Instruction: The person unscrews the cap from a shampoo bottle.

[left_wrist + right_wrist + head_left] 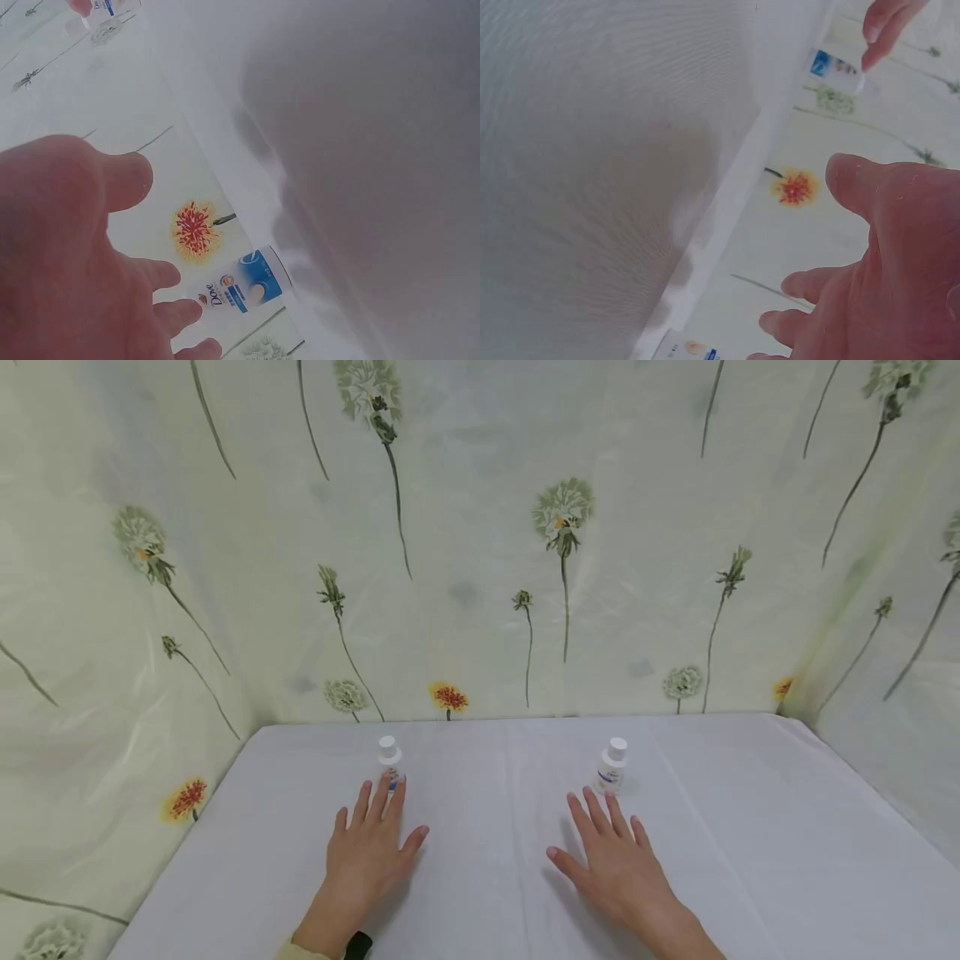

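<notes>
Both my hands flat and empty on the bench, left hand (367,852) fingers straight, tips touching a small white plastic bottle (390,762), right hand (615,860) spread just before another capped bottle (612,766), smooth white cloth bench (750,860).

You see a white cloth on the surface (480,893). Behind it hangs a pale curtain (480,527) with green puffball flowers and little orange ones.
</notes>
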`<action>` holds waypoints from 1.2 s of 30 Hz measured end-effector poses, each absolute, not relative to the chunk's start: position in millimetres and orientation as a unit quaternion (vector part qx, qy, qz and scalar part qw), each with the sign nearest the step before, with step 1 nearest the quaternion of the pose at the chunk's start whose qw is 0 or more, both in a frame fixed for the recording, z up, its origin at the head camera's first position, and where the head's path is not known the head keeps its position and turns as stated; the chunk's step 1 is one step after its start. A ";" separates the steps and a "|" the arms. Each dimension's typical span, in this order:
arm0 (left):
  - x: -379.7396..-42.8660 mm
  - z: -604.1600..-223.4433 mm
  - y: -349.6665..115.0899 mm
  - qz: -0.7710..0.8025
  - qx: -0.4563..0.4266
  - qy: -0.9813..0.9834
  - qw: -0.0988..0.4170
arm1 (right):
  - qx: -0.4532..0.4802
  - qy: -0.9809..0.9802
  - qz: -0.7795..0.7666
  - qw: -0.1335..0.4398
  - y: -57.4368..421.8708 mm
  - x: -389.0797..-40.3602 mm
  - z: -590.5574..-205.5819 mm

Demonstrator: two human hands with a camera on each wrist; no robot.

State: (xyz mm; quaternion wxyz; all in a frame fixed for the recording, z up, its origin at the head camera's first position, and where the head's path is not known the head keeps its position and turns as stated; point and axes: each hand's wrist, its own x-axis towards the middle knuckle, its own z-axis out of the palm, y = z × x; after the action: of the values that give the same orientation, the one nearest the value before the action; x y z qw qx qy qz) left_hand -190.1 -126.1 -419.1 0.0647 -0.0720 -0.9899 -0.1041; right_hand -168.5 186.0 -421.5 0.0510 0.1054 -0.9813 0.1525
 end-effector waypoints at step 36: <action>-209.6 -422.0 -165.3 -0.170 -0.060 -0.980 0.079 | 0.170 -0.951 0.254 0.057 151.3 -193.5 -415.9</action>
State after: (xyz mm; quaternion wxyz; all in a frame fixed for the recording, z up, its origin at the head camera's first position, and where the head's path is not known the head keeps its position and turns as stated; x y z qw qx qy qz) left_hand -209.6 -165.3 -422.0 0.0795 -0.0599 -0.9805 -0.1697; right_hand -193.5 151.3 -415.9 0.0567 0.1696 -0.9505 0.2539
